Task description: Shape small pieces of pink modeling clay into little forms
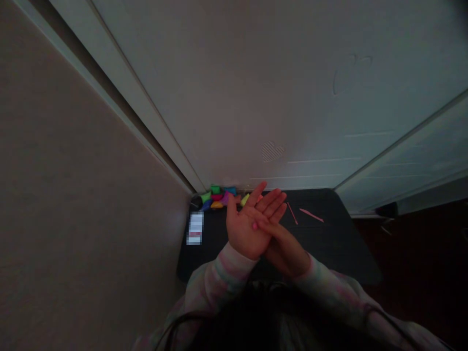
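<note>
My left hand [246, 231] is palm up above the dark table, its fingers stretched and spread. On the palm sits a tiny bright pink piece [255, 225], which looks like modelling clay. From the right, my right hand [287, 246] reaches across, one digit pressed on the palm against the pink piece. Its other fingers are partly hidden below the left hand. Beyond my hands lies a row of small colourful packets [216, 197], in green, blue, pink, purple and orange. To the right are a thin pink stick tool [292, 213] and a pink modelling knife [312, 215].
The dark table [340, 243] has rounded corners and stands against a white panelled wall [219, 97] with heart marks. A phone-like bright rectangle [195, 227], blurred out, lies at its left. A beige wall [73, 195] rises close on the left. Dark floor [420, 258] shows at right.
</note>
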Available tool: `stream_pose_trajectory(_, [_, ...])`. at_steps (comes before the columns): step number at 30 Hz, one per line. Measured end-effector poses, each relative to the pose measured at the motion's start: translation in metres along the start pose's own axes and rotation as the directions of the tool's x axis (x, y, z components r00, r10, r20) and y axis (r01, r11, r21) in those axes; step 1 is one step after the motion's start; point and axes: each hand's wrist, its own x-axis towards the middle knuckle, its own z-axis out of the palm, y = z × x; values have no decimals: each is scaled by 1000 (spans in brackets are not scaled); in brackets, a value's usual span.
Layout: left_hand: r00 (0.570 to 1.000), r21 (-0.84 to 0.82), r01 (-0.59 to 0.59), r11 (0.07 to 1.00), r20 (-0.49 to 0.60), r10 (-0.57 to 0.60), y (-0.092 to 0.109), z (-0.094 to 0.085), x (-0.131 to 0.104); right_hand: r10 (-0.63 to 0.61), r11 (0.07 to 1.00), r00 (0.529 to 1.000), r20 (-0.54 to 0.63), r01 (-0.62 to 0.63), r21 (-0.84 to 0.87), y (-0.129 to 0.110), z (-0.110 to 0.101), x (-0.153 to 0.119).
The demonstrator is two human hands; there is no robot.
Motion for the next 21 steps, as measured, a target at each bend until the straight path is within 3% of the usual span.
stream_pose_trajectory(4, [1000, -11, 14, 1000, -26, -14, -1, 4, -1, -14, 1000, 1000, 19, 14, 16, -2, 2, -1])
stream_pose_trajectory(8, [1000, -54, 5, 999, 31, -3, -2, 4, 1, -27, 1000, 1000, 11, 26, 17, -4, 4, -3])
stream_pose_trajectory(15, [1000, 41, -13, 999, -13, 13, 0, 7, -2, -57, 998, 998, 19, 56, 12, -5, 5, -4])
stream_pose_trajectory(21, [997, 6, -48, 999, 54, 48, -2, 6, -4, -85, 996, 996, 17, 85, -31, -6, 6, -2])
